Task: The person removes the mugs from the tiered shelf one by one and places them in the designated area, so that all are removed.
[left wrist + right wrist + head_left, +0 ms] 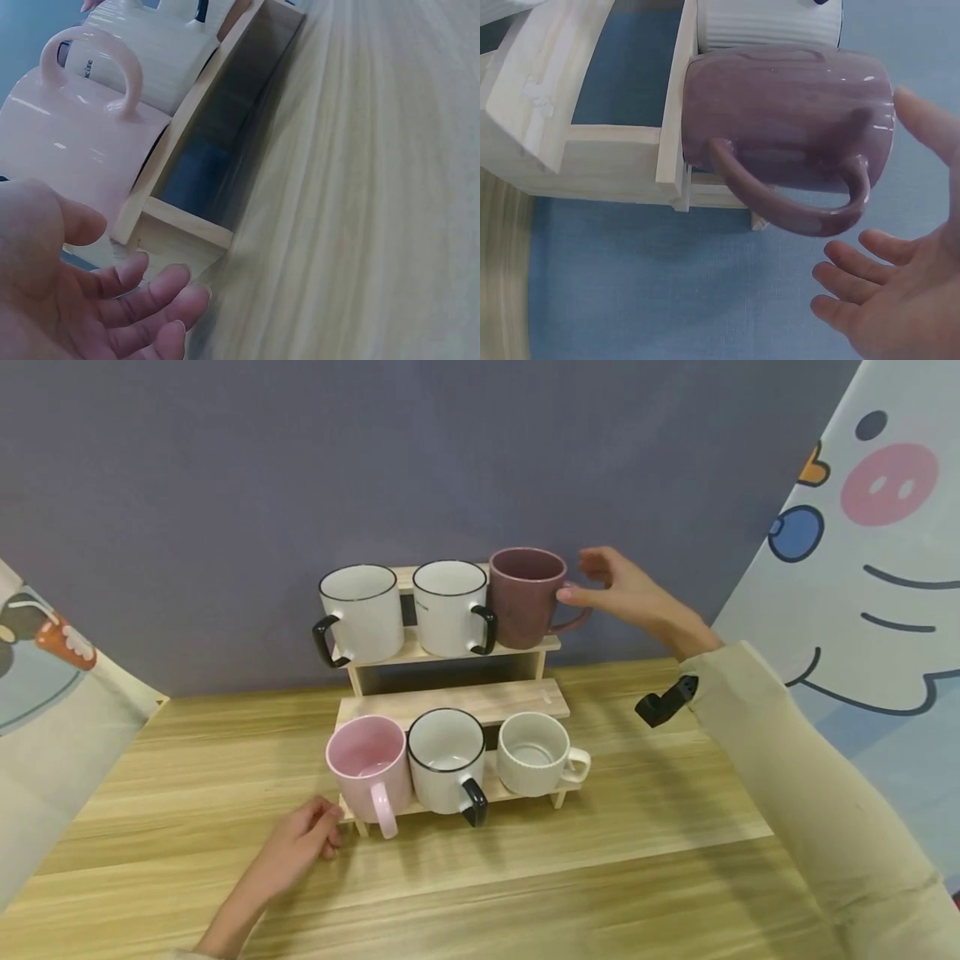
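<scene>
A mauve mug (525, 602) stands on the upper shelf's right end, handle pointing right. Beside it is my right hand (626, 589), fingers apart around the handle side; in the right wrist view the thumb (922, 120) is near the mug's rim and the other fingers are clear of the handle. Loosely bent, the fingers of my left hand (303, 839) are by the lower left corner of the wooden rack (457, 702). Whether they touch it I cannot tell. Closest to that hand is a pink mug (367, 768), its handle facing front.
Two white mugs with black handles, one left (363, 618) and one middle (448, 610), share the upper shelf. Below stand a black-rimmed white mug (446, 764) and a small cream cup (532, 756). A grey cloth wall (450, 460) rises behind the wooden table (600, 877).
</scene>
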### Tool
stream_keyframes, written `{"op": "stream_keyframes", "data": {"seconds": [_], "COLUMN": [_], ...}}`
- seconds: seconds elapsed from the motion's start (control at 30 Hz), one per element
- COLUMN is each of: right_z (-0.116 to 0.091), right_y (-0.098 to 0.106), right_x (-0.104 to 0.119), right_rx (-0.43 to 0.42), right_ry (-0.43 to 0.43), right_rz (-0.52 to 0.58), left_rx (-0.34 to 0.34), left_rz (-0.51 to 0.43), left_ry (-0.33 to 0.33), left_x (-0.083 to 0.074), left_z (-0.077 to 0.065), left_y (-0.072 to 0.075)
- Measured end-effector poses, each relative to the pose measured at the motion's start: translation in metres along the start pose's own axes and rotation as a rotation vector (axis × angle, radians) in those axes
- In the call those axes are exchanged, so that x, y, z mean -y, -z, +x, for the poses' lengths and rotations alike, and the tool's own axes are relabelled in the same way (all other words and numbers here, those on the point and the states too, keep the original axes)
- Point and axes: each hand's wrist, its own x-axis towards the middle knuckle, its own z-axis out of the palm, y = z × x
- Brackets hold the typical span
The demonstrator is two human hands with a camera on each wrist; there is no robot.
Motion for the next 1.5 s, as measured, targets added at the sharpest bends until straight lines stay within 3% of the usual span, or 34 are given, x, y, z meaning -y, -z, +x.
{"op": "stream_keyframes", "data": {"seconds": [0.23, 0.43, 0.73, 1.07, 1.27, 1.5], "right_z": [0.011, 0.015, 0.024, 0.031, 0.037, 0.043], "right_y": [-0.008, -0.018, -0.027, -0.023, -0.021, -0.021], "right_x": [0.001, -0.001, -0.001, 0.007, 0.013, 0.022], "right_rx": [0.015, 0.041, 0.045, 0.062, 0.078, 0.072], "right_ry": [0.007, 0.009, -0.018, -0.032, -0.043, -0.065], "right_rz": [0.031, 0.146, 0.184, 0.071, 0.017, 0.037], "left_rx": [0.02, 0.027, 0.031, 0.105, 0.103, 0.061], "left_rz": [-0.017, -0.027, -0.051, -0.082, -0.075, -0.073], "left_ry": [-0.009, -0.015, 0.041, 0.0, -0.006, 0.019], "left_x": [0.004, 0.004, 0.004, 0.006, 0.006, 0.005], "left_z": [0.001, 0.002, 0.002, 0.005, 0.005, 0.006], "left_y": [-0.006, -0.011, -0.014, -0.013, -0.012, -0.012]}}
